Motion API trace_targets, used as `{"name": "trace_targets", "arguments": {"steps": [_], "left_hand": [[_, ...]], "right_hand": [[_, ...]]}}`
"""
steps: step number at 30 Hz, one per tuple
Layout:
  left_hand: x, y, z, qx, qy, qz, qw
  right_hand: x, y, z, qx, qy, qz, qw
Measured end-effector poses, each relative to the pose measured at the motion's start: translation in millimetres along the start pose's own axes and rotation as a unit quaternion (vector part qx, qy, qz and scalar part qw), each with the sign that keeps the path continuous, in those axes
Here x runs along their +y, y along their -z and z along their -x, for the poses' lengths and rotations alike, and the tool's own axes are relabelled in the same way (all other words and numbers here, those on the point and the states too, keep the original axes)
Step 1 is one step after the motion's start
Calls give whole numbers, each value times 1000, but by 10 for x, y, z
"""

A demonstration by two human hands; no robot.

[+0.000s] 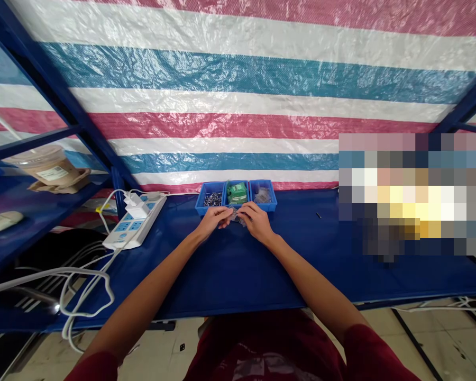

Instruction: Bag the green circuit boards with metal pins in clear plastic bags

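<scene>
Between my two hands is a small clear plastic bag (238, 217), just in front of the blue bins. My left hand (215, 219) pinches its left side with thumb and finger. On the other side my right hand (256, 219) grips it with bent fingers. What the bag contains is too small to make out. Beyond my hands, the left blue bin (200, 207) holds many small dark metal pieces (213, 199). Green packets (237, 193) fill the middle bin, and the right bin (273, 201) has clear plastic bags (263, 196) in it.
On the left of the blue table (230, 275) lies a white power strip (143, 222) with plugs and loose cables (88, 286). A small dark piece (318, 215) rests to the right. A lidded drink cup (49, 166) and a mouse (3, 222) occupy the left shelf. The far right is pixelated.
</scene>
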State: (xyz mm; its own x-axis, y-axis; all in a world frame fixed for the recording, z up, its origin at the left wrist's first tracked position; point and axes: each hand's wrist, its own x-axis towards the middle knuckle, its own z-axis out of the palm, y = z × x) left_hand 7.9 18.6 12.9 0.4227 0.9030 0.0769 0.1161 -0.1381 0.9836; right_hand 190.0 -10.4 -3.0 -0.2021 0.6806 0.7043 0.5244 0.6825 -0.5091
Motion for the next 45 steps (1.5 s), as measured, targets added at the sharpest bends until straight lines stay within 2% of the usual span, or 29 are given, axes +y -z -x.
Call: {"name": "trace_targets", "arguments": {"steps": [4,6,8,11,15,22,26,30,33,36,38,40,41,43,45], "left_hand": [[-19,14,-4,72,-133,-78,985],[8,19,12,67,-181,-141,971],[41,17,32,49,-191,-196,961],[66,0,49,48,-178,-210,960],[55,-13,41,72,-138,-148,977],[70,-8,20,80,-100,-115,985],[77,-33,28,35,-77,-68,994],[67,-52,41,15,-62,-41,997],[63,-40,39,19,-48,-37,998],[70,-6,23,49,-37,-39,997],[73,24,11,90,-45,-52,994],[68,52,3,134,-63,-90,985],[61,64,1,149,-74,-122,979],[38,81,1,161,-99,-206,960],[8,90,1,160,-122,-297,933]], "right_hand": [[-12,23,-11,-6,-26,-4,1000],[-21,26,-10,-12,-38,-11,999],[-28,20,-7,-11,-43,-21,999],[-38,14,-5,-8,-55,-48,997],[-66,32,-5,-16,-83,-88,993],[-61,18,25,-54,-37,-77,995],[-14,-20,41,-64,-15,-42,997],[-5,-33,30,-41,2,-28,999],[-32,-17,8,-20,-11,-44,999],[-56,14,-18,-16,-64,-85,994],[-51,37,-41,-44,-127,-149,980],[-31,62,-75,-68,-208,-246,944],[-18,75,-95,-58,-249,-297,920],[8,104,-137,40,-320,-371,871],[27,130,-167,136,-364,-406,827]]}}
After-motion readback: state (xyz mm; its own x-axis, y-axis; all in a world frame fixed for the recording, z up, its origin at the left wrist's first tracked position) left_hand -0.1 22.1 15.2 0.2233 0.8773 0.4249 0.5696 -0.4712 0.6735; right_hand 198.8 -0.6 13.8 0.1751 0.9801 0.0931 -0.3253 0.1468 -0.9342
